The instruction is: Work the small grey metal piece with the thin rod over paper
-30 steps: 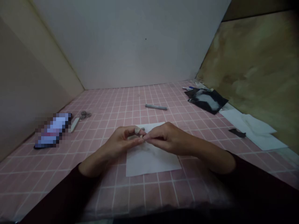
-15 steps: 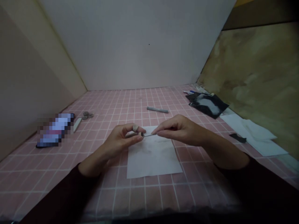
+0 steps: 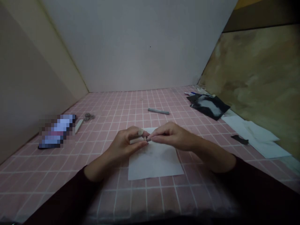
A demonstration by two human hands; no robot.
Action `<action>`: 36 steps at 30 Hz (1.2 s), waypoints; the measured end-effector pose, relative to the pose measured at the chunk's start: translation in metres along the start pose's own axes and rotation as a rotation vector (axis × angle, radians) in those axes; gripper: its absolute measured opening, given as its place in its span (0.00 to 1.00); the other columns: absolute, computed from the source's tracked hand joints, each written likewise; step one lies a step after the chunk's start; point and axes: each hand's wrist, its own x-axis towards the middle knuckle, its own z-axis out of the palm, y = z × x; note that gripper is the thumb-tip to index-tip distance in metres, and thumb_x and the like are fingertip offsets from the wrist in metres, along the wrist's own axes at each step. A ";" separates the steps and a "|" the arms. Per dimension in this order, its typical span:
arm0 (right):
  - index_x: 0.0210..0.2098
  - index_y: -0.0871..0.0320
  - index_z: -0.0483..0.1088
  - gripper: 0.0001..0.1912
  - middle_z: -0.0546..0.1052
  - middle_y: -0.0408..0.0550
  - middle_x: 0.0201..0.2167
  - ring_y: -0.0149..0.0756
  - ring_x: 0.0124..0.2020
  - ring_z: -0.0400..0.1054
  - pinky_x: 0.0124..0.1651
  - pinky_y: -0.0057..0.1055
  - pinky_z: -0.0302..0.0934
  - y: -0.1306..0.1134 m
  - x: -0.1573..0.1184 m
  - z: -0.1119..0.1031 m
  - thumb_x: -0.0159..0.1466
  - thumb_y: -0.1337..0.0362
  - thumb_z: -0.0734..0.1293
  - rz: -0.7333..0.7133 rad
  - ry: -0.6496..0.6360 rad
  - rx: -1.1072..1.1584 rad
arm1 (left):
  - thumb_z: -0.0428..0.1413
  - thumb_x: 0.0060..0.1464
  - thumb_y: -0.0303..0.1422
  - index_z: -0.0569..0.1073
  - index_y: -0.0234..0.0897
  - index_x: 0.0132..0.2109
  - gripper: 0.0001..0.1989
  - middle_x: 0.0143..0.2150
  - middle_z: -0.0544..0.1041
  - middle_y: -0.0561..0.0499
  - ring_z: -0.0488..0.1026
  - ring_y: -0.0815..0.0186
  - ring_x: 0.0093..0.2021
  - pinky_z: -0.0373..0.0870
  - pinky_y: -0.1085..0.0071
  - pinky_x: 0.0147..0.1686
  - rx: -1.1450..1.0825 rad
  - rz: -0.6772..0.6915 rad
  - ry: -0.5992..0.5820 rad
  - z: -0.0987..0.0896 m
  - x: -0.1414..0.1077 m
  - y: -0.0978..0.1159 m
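Note:
My left hand (image 3: 124, 141) is closed, pinching a small ring-like piece (image 3: 144, 138) between thumb and fingers above the paper. A pale, rounded bit (image 3: 140, 132) shows at its forefinger; I cannot tell what that is. My right hand (image 3: 172, 135) has its thumb and forefinger pressed together against the left fingertips. A thin rod, mostly hidden by the fingers, is in that pinch, with its tip at the ring-like piece. Beneath both hands lies a smudged white sheet of paper (image 3: 156, 164).
Beyond the hands, a grey stick (image 3: 158, 111) lies on the pink checked cloth (image 3: 117, 197). To the left are a blurred-out phone (image 3: 57, 131), a pale strip (image 3: 79, 126) and grey loops (image 3: 88, 117). Rightward lie a black sheet (image 3: 211, 106), white papers (image 3: 260, 143) and a dark scrap (image 3: 240, 139).
My right hand has moved left and now meets the left fingertips. The thin rod, visible between the hands before, is mostly covered. The left hand has shifted slightly right.

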 end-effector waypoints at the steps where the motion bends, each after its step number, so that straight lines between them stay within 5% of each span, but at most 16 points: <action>1: 0.37 0.63 0.80 0.13 0.74 0.44 0.27 0.29 0.30 0.65 0.36 0.29 0.59 0.000 0.000 -0.002 0.65 0.60 0.67 0.020 0.009 0.021 | 0.62 0.57 0.35 0.78 0.39 0.43 0.07 0.41 0.81 0.48 0.77 0.61 0.42 0.72 0.66 0.44 0.048 0.038 0.025 0.000 0.000 0.000; 8: 0.34 0.64 0.78 0.15 0.59 0.35 0.18 0.23 0.21 0.49 0.26 0.26 0.46 0.003 0.003 0.005 0.64 0.57 0.68 0.137 0.077 0.145 | 0.60 0.60 0.33 0.77 0.39 0.44 0.06 0.42 0.81 0.46 0.77 0.60 0.44 0.71 0.64 0.45 0.251 0.243 0.078 0.000 0.000 -0.004; 14: 0.37 0.63 0.79 0.16 0.60 0.36 0.19 0.23 0.21 0.50 0.26 0.26 0.43 0.004 0.002 0.005 0.62 0.54 0.70 0.215 0.112 0.157 | 0.61 0.59 0.33 0.77 0.40 0.44 0.06 0.43 0.81 0.46 0.77 0.59 0.45 0.70 0.62 0.47 0.285 0.256 0.136 0.000 0.002 -0.002; 18: 0.33 0.62 0.79 0.16 0.66 0.39 0.21 0.25 0.24 0.57 0.30 0.27 0.52 0.005 0.003 0.008 0.64 0.55 0.68 0.087 0.063 0.131 | 0.60 0.59 0.36 0.78 0.40 0.42 0.06 0.41 0.82 0.47 0.77 0.60 0.43 0.71 0.64 0.45 0.205 0.195 0.063 0.000 0.001 -0.002; 22: 0.40 0.60 0.81 0.12 0.76 0.44 0.28 0.30 0.31 0.66 0.36 0.28 0.60 0.002 0.000 0.002 0.65 0.59 0.68 0.021 0.019 -0.007 | 0.61 0.59 0.36 0.78 0.39 0.44 0.08 0.43 0.81 0.46 0.77 0.60 0.44 0.71 0.64 0.46 0.092 0.067 0.036 -0.002 -0.001 -0.001; 27: 0.40 0.62 0.81 0.14 0.73 0.42 0.24 0.26 0.26 0.61 0.31 0.27 0.57 -0.002 -0.003 0.004 0.68 0.61 0.65 -0.038 0.029 -0.122 | 0.60 0.59 0.37 0.79 0.39 0.45 0.09 0.42 0.79 0.48 0.76 0.62 0.42 0.72 0.66 0.43 -0.234 -0.141 -0.067 0.002 -0.003 0.000; 30: 0.43 0.61 0.80 0.14 0.71 0.40 0.23 0.25 0.24 0.59 0.29 0.25 0.53 -0.005 -0.006 -0.001 0.67 0.61 0.65 -0.073 -0.007 -0.184 | 0.64 0.55 0.35 0.77 0.38 0.45 0.11 0.42 0.78 0.48 0.75 0.62 0.43 0.72 0.66 0.44 -0.424 -0.213 -0.026 0.004 -0.002 -0.001; 33: 0.43 0.60 0.80 0.13 0.70 0.39 0.23 0.24 0.24 0.59 0.29 0.25 0.52 -0.006 -0.008 -0.004 0.68 0.62 0.65 -0.098 0.038 -0.208 | 0.66 0.53 0.34 0.74 0.37 0.42 0.12 0.40 0.77 0.49 0.75 0.64 0.40 0.71 0.68 0.42 -0.524 -0.262 0.029 0.005 0.000 -0.001; 36: 0.41 0.61 0.80 0.13 0.71 0.40 0.23 0.25 0.25 0.60 0.30 0.25 0.53 -0.007 -0.008 -0.001 0.68 0.64 0.64 -0.108 0.016 -0.260 | 0.66 0.53 0.35 0.73 0.36 0.39 0.11 0.37 0.77 0.50 0.74 0.65 0.38 0.70 0.68 0.39 -0.558 -0.297 -0.041 0.006 0.000 -0.001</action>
